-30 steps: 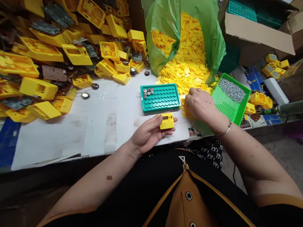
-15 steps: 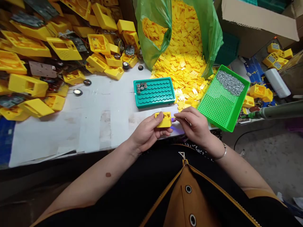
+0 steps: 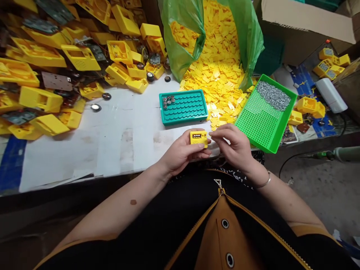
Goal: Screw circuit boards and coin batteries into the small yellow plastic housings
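My left hand grips a small yellow plastic housing from the left, thumb across its front. A dark slot with metal bits inside shows in the housing's upper face, and small holes pattern the part below. Close to the housing's right end, my right hand has its thumb and forefinger pinched together; whatever lies between the fingertips is too small to make out. Just beyond the hands is a teal tray with round pockets, several round metal parts sitting at its left end.
Yellow housings with wires and small speakers pile up at left. A green bag spills small yellow plastic pieces. At right stand a green perforated basket with screws, a cardboard box and a tool on a cord.
The housing has turned in my left hand, so its dark slot now shows. A purple glow at its right end is gone. The corded tool at right has swung away from the basket.
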Demonstrator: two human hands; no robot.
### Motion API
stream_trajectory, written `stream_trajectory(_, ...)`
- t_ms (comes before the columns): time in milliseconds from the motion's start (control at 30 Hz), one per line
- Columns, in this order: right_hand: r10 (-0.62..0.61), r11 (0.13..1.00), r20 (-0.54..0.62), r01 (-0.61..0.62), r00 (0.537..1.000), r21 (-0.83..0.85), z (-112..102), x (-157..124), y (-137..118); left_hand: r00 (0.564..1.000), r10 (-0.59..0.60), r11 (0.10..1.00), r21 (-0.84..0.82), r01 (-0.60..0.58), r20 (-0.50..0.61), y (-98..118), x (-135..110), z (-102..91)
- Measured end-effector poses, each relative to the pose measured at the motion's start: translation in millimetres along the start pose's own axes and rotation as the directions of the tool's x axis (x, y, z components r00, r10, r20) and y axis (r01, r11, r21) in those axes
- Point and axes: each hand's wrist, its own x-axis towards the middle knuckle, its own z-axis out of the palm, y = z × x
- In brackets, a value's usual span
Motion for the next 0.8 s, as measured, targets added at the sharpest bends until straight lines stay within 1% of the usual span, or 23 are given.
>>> stream_trajectory(33, 0.088, 0.993, 0.030, -0.090, 0.996, 0.074, 0.7, 1.3, -4.4, 1.000, 0.018, 0.999, 0.035, -0.018, -0.001, -0.9, 0.4, 1.2)
stream_trajectory(67, 0.177, 0.974, 0.067, -0.185, 0.982, 0.130, 1.9, 2.1, -8.8, 0.999, 0.038, 0.997, 0.071, -0.038, 0.003, -1.9, 0.8, 2.5)
stream_trajectory(133, 0.338, 0.915, 0.117, -0.355, 0.934, 0.192, 6.0, 2.3, -16.4, 0.996, 0.083, 0.985, 0.149, -0.084, 0.017, -3.7, 1.9, 5.1)
stream_trajectory(167, 0.400, 0.884, 0.124, -0.418, 0.908, 0.207, 8.3, 2.1, -19.1, 0.994, 0.107, 0.975, 0.191, -0.109, 0.021, -4.4, 2.5, 5.9)
stream_trajectory(233, 0.471, 0.841, 0.124, -0.487, 0.873, 0.235, 12.1, 2.4, -22.4, 0.986, 0.165, 0.947, 0.276, -0.166, 0.029, -5.3, 3.6, 5.1)
stream_trajectory(300, 0.518, 0.804, 0.132, -0.534, 0.845, 0.261, 13.5, 4.0, -22.9, 0.974, 0.214, 0.917, 0.328, -0.226, 0.072, -5.5, 4.5, 0.7)
stream_trajectory(333, 0.543, 0.778, 0.159, -0.566, 0.824, 0.273, 13.3, 5.1, -22.5, 0.968, 0.226, 0.905, 0.343, -0.250, 0.110, -5.3, 4.9, -2.6)
stream_trajectory(400, 0.582, 0.710, 0.276, -0.644, 0.765, 0.285, 12.1, 6.7, -20.8, 0.953, 0.226, 0.887, 0.363, -0.287, 0.202, -4.2, 5.3, -10.2)
stream_trajectory(433, 0.584, 0.690, 0.330, -0.668, 0.742, 0.279, 11.7, 6.5, -19.9, 0.944, 0.215, 0.878, 0.374, -0.299, 0.248, -3.3, 5.4, -13.8)
stream_trajectory(467, 0.571, 0.698, 0.358, -0.666, 0.739, 0.263, 11.6, 5.5, -19.3, 0.935, 0.204, 0.866, 0.391, -0.310, 0.290, -2.1, 5.6, -16.9)
stream_trajectory(500, 0.545, 0.737, 0.349, -0.634, 0.762, 0.234, 11.9, 3.9, -18.8, 0.926, 0.195, 0.853, 0.411, -0.323, 0.324, -0.9, 5.9, -19.3)
stream_trajectory(567, 0.462, 0.855, 0.264, -0.504, 0.847, 0.123, 12.7, 0.1, -18.6, 0.910, 0.170, 0.832, 0.440, -0.338, 0.378, 1.2, 6.6, -22.1)
stream_trajectory(600, 0.411, 0.898, 0.229, -0.436, 0.882, 0.064, 12.7, -1.1, -18.7, 0.905, 0.158, 0.829, 0.445, -0.340, 0.396, 1.8, 6.8, -22.5)
stream_trajectory(633, 0.371, 0.921, 0.229, -0.387, 0.900, 0.029, 12.0, -1.0, -18.8, 0.901, 0.152, 0.832, 0.440, -0.339, 0.407, 2.0, 7.0, -22.4)
stream_trajectory(667, 0.348, 0.930, 0.264, -0.366, 0.900, 0.022, 10.4, 0.4, -19.0, 0.900, 0.147, 0.841, 0.427, -0.333, 0.412, 1.8, 6.9, -21.8)
stream_trajectory(700, 0.340, 0.929, 0.324, -0.369, 0.883, 0.030, 7.8, 3.4, -19.3, 0.903, 0.142, 0.851, 0.416, -0.321, 0.406, 1.2, 6.7, -21.0)
stream_trajectory(767, 0.353, 0.914, 0.452, -0.406, 0.819, 0.021, 0.3, 12.8, -20.8, 0.918, 0.129, 0.864, 0.411, -0.290, 0.376, -0.5, 5.7, -19.1)
stream_trajectory(800, 0.372, 0.906, 0.497, -0.422, 0.784, -0.013, -3.9, 18.3, -22.1, 0.927, 0.117, 0.866, 0.421, -0.272, 0.358, -1.3, 5.1, -18.3)
